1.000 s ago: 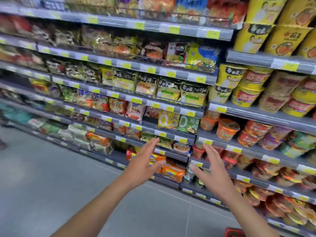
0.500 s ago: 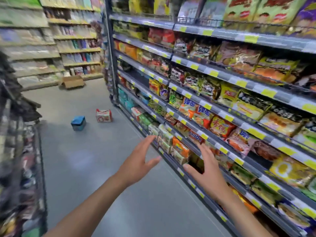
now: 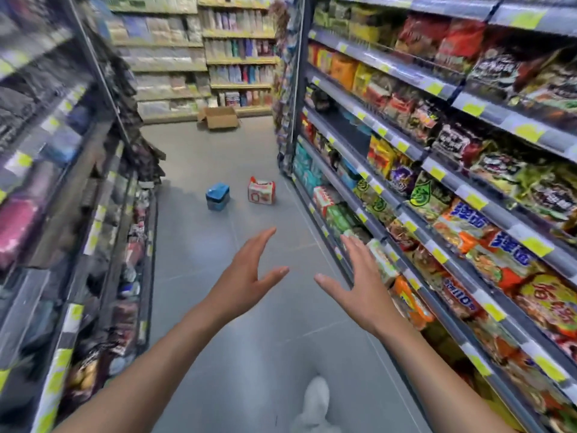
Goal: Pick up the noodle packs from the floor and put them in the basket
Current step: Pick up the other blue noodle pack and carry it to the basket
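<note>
A white shoe (image 3: 315, 398) stands on the grey floor (image 3: 193, 245) at the near edge of the aisle. Above it both bare arms reach forward. The left hand (image 3: 246, 273) and right hand (image 3: 359, 282) have spread, straight fingers and hold nothing, palms facing each other. Well beyond them, two noodle packs sit side by side on the floor: a blue pack (image 3: 217, 196) mid-aisle and a red-and-white pack (image 3: 261, 191) nearer the foot of the right-hand shelves (image 3: 437, 195). An open cardboard box (image 3: 218, 117) lies at the aisle's far end.
</note>
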`<action>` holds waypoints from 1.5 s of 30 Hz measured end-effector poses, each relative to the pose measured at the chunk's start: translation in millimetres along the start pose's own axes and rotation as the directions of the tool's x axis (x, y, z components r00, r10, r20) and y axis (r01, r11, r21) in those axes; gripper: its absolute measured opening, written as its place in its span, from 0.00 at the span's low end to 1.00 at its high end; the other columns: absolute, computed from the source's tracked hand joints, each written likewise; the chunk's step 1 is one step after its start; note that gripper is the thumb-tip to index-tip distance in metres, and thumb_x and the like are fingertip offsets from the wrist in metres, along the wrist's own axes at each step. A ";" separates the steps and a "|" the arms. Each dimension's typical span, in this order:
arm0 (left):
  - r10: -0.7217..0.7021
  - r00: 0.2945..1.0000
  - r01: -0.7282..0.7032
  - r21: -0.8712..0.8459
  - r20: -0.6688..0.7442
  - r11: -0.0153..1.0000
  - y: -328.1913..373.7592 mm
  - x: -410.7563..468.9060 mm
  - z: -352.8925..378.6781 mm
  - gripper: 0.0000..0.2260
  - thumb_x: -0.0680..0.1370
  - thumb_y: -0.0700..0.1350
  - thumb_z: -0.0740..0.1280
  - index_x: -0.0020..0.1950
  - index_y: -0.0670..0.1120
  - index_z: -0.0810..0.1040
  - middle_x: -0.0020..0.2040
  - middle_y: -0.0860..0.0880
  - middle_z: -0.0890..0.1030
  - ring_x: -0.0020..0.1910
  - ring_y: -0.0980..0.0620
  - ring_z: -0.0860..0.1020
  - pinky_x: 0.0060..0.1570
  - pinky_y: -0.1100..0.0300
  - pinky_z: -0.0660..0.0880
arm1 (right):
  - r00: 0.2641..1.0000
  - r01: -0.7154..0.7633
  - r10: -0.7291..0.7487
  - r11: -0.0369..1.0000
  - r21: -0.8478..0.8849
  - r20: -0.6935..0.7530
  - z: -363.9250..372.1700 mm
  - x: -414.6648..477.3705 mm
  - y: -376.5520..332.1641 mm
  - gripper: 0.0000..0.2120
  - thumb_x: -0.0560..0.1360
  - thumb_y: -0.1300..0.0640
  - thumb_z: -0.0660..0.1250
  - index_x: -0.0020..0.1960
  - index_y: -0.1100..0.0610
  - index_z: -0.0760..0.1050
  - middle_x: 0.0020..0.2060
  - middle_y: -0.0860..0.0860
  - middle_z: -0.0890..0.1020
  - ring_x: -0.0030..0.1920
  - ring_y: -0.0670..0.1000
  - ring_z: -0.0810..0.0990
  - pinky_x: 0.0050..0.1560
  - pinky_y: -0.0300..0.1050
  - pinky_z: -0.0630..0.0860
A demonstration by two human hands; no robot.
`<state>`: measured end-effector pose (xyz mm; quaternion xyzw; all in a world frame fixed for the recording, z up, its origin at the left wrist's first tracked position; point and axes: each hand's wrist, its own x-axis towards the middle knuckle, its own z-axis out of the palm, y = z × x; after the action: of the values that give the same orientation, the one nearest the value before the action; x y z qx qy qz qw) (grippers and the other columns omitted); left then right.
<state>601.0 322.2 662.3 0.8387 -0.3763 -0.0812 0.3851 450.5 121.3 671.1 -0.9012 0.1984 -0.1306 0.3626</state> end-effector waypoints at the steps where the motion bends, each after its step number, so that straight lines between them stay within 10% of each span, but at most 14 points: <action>1: -0.024 1.000 0.024 -0.003 -0.016 1.000 -8.6 18.9 -1.6 0.34 0.79 0.59 0.68 0.81 0.57 0.56 0.80 0.56 0.61 0.76 0.63 0.59 0.76 0.61 0.57 | 1.000 0.012 -0.012 1.000 0.010 0.022 5.4 26.3 4.0 0.46 0.72 0.32 0.68 0.82 0.45 0.52 0.82 0.43 0.52 0.80 0.40 0.47 0.78 0.43 0.48; 20: -0.384 0.892 0.371 -0.098 -0.238 0.923 -145.1 294.1 -54.0 0.35 0.78 0.63 0.67 0.80 0.61 0.55 0.81 0.60 0.59 0.79 0.62 0.57 0.78 0.55 0.58 | 0.922 0.174 -0.182 0.983 0.054 0.342 74.5 434.5 -0.8 0.50 0.65 0.25 0.62 0.81 0.43 0.53 0.82 0.44 0.54 0.81 0.45 0.51 0.80 0.49 0.54; 45: -0.455 0.878 0.447 -0.087 -0.147 0.890 -443.9 714.2 -197.6 0.34 0.79 0.58 0.68 0.81 0.58 0.55 0.81 0.58 0.58 0.75 0.66 0.56 0.72 0.65 0.55 | 0.914 0.117 -0.129 0.992 0.054 0.385 266.6 937.4 -43.3 0.45 0.71 0.33 0.69 0.81 0.47 0.57 0.81 0.45 0.57 0.78 0.42 0.56 0.77 0.42 0.55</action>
<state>1440.2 128.8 594.4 0.8972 -0.1356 -0.1093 0.4059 1394.6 -113.9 600.0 -0.9145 0.0638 0.0247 0.3988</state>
